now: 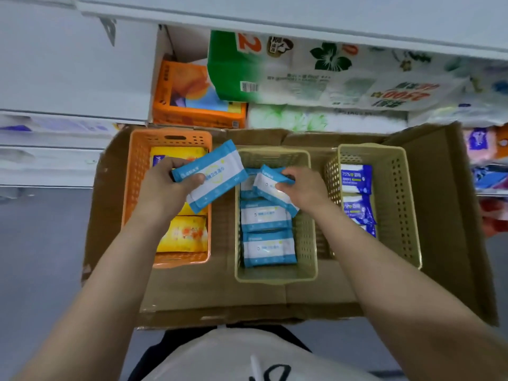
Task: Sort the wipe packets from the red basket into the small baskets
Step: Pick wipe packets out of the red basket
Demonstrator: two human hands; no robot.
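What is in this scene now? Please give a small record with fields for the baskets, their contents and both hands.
left basket: orange plastic basket, holds yellow wipe packets
middle basket: beige plastic basket, holds light blue and white wipe packets
right basket: second beige plastic basket, holds dark blue wipe packets
left hand: grips a light blue and white packet over the orange basket's right side
right hand: pinches a similar packet over the middle basket
support: brown cardboard box
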